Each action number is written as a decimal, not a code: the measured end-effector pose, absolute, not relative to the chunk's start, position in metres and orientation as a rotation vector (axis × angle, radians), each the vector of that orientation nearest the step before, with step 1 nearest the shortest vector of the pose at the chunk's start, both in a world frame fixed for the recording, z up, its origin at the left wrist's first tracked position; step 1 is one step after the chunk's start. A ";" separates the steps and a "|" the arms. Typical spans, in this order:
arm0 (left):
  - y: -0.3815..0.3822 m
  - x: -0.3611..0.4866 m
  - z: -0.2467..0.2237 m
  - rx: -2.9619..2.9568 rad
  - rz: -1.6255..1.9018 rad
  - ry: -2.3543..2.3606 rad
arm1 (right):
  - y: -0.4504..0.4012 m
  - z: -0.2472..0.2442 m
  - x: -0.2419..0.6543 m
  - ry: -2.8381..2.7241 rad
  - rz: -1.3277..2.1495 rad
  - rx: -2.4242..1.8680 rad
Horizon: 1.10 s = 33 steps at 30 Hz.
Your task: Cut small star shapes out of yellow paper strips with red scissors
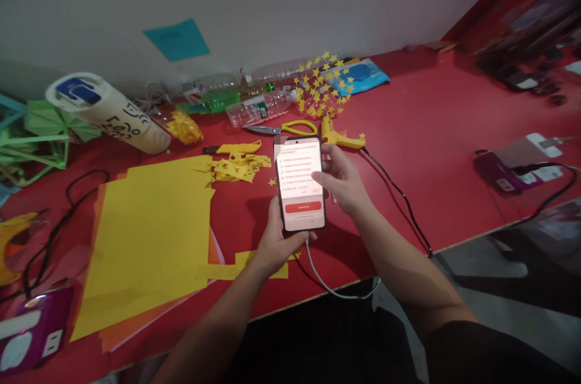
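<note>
A smartphone with a lit white page and a red button on its screen is held upright over the table. My left hand is closed around its lower left side, thumb along the bottom edge. My right hand grips the right edge, its thumb on the screen and its fingers partly hidden behind the phone. From the phone's bottom runs a white cable. Just beyond lie a yellow glue gun, scissors, a yellow utility knife and yellow paper scraps.
Yellow paper sheets cover the red table's left part. Plastic bottles, yellow stars and a blue packet line the wall. A tumbler leans at left. Purple power strips and black cords lie near the edges.
</note>
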<state>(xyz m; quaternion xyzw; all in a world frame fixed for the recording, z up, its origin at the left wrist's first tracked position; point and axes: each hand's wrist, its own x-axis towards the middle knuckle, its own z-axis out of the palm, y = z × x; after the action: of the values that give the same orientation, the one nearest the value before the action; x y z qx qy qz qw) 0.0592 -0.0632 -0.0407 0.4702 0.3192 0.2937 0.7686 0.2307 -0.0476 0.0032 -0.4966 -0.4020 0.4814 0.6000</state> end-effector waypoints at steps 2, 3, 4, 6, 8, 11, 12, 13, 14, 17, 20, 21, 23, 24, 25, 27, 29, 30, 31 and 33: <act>-0.063 0.059 -0.041 1.024 0.640 0.689 | -0.047 0.003 0.230 -0.960 1.108 -1.170; -0.063 0.059 -0.042 1.024 0.642 0.686 | -0.047 0.002 0.230 -0.973 1.098 -1.188; -0.063 0.059 -0.043 1.024 0.644 0.683 | -0.047 0.002 0.231 -0.982 1.088 -1.205; -0.064 0.060 -0.044 1.026 0.647 0.674 | -0.047 -0.001 0.232 -0.988 1.085 -1.203; -0.064 0.060 -0.045 1.022 0.661 0.660 | -0.047 -0.003 0.234 -0.988 1.118 -1.156; -0.063 0.060 -0.042 1.001 0.677 0.654 | -0.048 -0.006 0.240 -1.014 1.214 -1.055; -0.062 0.059 -0.040 0.995 0.683 0.658 | -0.048 -0.006 0.242 -1.033 1.245 -1.029; -0.061 0.059 -0.038 0.991 0.697 0.659 | -0.048 -0.006 0.243 -1.054 1.271 -1.009; -0.060 0.059 -0.036 0.989 0.713 0.657 | -0.048 -0.006 0.244 -1.076 1.289 -0.995; -0.058 0.059 -0.031 0.989 0.747 0.639 | -0.048 -0.006 0.243 -1.132 1.296 -0.994; -0.058 0.060 -0.031 0.974 0.745 0.637 | -0.047 -0.005 0.240 -1.142 1.272 -0.997; -0.058 0.060 -0.032 0.969 0.752 0.637 | -0.047 -0.005 0.240 -1.140 1.273 -0.996; -0.058 0.060 -0.033 0.970 0.764 0.635 | -0.047 -0.005 0.239 -1.134 1.280 -0.994; -0.059 0.060 -0.033 0.975 0.766 0.634 | -0.047 -0.005 0.239 -1.131 1.286 -0.990; -0.059 0.060 -0.032 0.980 0.762 0.636 | -0.047 -0.005 0.239 -1.127 1.293 -0.989; -0.058 0.060 -0.031 0.990 0.747 0.648 | -0.048 -0.007 0.241 -1.116 1.301 -0.995; -0.058 0.060 -0.030 0.998 0.737 0.671 | -0.048 -0.008 0.242 -1.109 1.296 -1.006; -0.059 0.060 -0.030 1.001 0.737 0.681 | -0.048 -0.008 0.242 -1.108 1.290 -1.012; -0.059 0.060 -0.030 1.002 0.740 0.687 | -0.048 -0.009 0.242 -1.108 1.285 -1.014; -0.059 0.060 -0.030 1.001 0.741 0.688 | -0.047 -0.009 0.242 -1.103 1.281 -1.013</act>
<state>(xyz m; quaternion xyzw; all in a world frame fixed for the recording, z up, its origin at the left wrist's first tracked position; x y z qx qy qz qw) 0.0603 -0.0590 -0.0305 0.4593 0.3156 0.3399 0.7576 0.2418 -0.0474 -0.0087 -0.4283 -0.4667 0.5417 0.5526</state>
